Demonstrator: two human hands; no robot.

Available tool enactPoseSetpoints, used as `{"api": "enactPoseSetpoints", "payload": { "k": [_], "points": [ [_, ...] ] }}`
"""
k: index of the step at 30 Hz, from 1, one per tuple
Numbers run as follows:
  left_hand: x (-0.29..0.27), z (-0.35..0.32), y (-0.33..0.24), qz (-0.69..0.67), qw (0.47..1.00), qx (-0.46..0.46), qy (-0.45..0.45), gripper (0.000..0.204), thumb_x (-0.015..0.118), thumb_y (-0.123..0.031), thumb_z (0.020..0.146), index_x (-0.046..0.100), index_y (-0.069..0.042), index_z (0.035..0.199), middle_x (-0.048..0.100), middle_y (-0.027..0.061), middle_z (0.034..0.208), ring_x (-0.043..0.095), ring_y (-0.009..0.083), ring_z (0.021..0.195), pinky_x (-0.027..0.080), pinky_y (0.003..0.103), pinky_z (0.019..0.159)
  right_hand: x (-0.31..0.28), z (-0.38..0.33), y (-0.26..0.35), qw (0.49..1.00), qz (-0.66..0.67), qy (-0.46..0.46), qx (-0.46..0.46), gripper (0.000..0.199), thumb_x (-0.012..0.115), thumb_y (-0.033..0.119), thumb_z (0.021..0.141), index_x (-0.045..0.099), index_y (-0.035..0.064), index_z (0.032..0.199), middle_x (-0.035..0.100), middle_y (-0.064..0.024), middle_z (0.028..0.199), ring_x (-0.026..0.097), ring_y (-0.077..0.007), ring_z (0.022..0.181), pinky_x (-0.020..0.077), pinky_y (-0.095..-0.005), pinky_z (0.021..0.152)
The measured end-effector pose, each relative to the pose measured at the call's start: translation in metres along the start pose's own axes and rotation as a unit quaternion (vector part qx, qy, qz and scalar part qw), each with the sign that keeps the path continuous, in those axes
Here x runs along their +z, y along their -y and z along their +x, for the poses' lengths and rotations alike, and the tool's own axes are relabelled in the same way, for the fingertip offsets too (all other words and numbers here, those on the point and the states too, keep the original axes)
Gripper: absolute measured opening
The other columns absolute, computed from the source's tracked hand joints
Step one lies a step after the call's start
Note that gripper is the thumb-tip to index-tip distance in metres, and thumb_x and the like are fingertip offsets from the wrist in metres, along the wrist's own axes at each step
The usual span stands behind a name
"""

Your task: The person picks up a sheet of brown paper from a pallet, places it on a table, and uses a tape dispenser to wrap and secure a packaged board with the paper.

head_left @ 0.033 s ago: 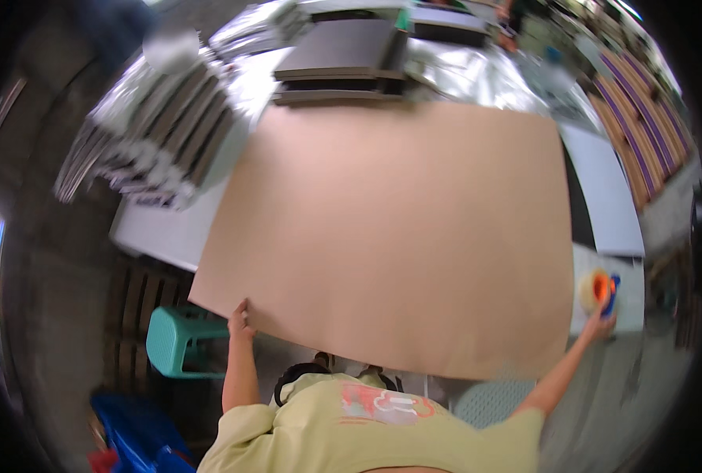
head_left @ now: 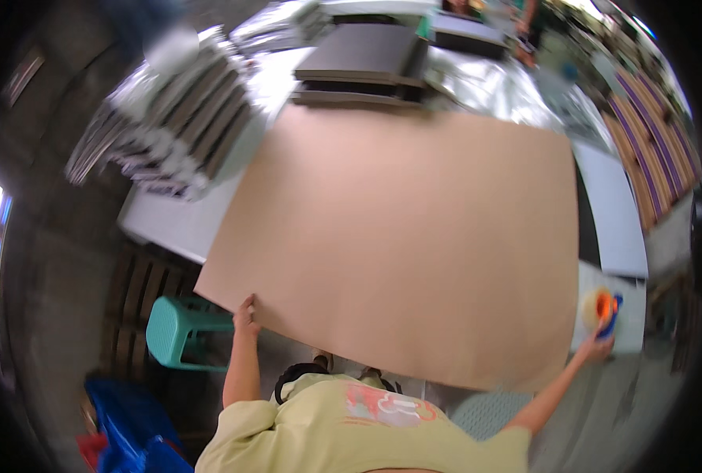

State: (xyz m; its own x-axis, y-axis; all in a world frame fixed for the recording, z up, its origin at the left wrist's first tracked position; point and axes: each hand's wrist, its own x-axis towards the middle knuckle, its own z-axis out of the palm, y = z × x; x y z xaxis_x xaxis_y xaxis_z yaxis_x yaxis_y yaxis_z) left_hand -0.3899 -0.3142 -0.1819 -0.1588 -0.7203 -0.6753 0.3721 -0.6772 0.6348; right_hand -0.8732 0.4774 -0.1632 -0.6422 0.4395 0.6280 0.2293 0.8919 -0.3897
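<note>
A large brown kraft sheet [head_left: 398, 244], paper or thin card, covers most of the table and hangs past its near edge. Close to the sheet's near left corner, my left hand [head_left: 246, 317] pinches its edge, fingers on top. Out at the right, my right hand [head_left: 597, 347] is closed round a blue tape dispenser [head_left: 610, 319] carrying a wide roll of clear tape on an orange hub. The dispenser is over the white table surface, just right of the sheet's right edge.
Dark grey boards [head_left: 359, 51] are stacked at the sheet's far edge. Plastic-wrapped bundles [head_left: 185, 118] stand far left, and a white panel [head_left: 615, 209] lies at right. A green stool [head_left: 169, 331] is by my left arm, a grey one [head_left: 489, 414] by my right. Another person's arm [head_left: 528, 24] shows at the back.
The whole view has tilted slightly, so the far table contents appear shifted right. Both hands keep their hold; the right hand with the dispenser appears a little lower.
</note>
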Motion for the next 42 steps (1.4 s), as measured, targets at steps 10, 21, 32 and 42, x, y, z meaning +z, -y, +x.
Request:
{"api": "enactPoseSetpoints", "payload": {
  "k": [10,21,32,42],
  "points": [
    [0.004,-0.047,-0.019,0.114,0.935,0.14,-0.304,0.083,0.067,-0.045,0.072,0.02,-0.009,0.131,0.035,0.0133,0.13,0.04,0.0308,0.114,0.035,0.047,0.09,-0.057,-0.107,0.184,0.951,0.231,0.143,-0.148,0.035,0.058,0.027,0.085,0.054,0.0029,0.11,0.056,-0.0138,0.109,0.053,-0.0285,0.096,0.042,-0.0387,0.082],
    [-0.092,-0.001,-0.168,-0.114,0.954,0.221,-0.167,0.031,0.063,-0.029,0.079,0.051,-0.012,0.102,0.052,0.0007,0.094,0.054,0.018,0.089,0.042,0.032,0.069,-0.148,-0.2,0.538,0.665,0.513,0.517,-0.165,0.026,0.056,0.012,0.084,0.054,0.0012,0.108,0.06,-0.0086,0.09,0.056,-0.0136,0.079,0.0455,-0.0259,0.07],
    [0.046,0.079,-0.476,-0.161,0.922,0.331,0.117,0.095,0.059,-0.055,0.072,0.012,-0.008,0.139,0.034,0.0155,0.131,0.043,0.0288,0.116,0.037,0.04,0.092,-0.252,-0.311,0.908,0.242,0.645,0.725,0.014,0.073,0.054,0.054,0.08,0.028,0.0131,0.134,0.051,-0.0162,0.117,0.053,-0.0243,0.1,0.0419,-0.0394,0.082],
    [0.144,0.109,-0.675,-0.031,0.931,0.287,0.221,0.076,0.058,-0.066,0.064,0.047,-0.016,0.12,0.046,0.0119,0.114,0.047,0.026,0.099,0.041,0.047,0.081,-0.321,-0.355,1.131,0.223,0.537,0.81,-0.078,0.074,0.055,0.059,0.073,0.042,0.0085,0.125,0.052,-0.0109,0.119,0.053,-0.0244,0.106,0.0419,-0.0427,0.091]
  ]
}}
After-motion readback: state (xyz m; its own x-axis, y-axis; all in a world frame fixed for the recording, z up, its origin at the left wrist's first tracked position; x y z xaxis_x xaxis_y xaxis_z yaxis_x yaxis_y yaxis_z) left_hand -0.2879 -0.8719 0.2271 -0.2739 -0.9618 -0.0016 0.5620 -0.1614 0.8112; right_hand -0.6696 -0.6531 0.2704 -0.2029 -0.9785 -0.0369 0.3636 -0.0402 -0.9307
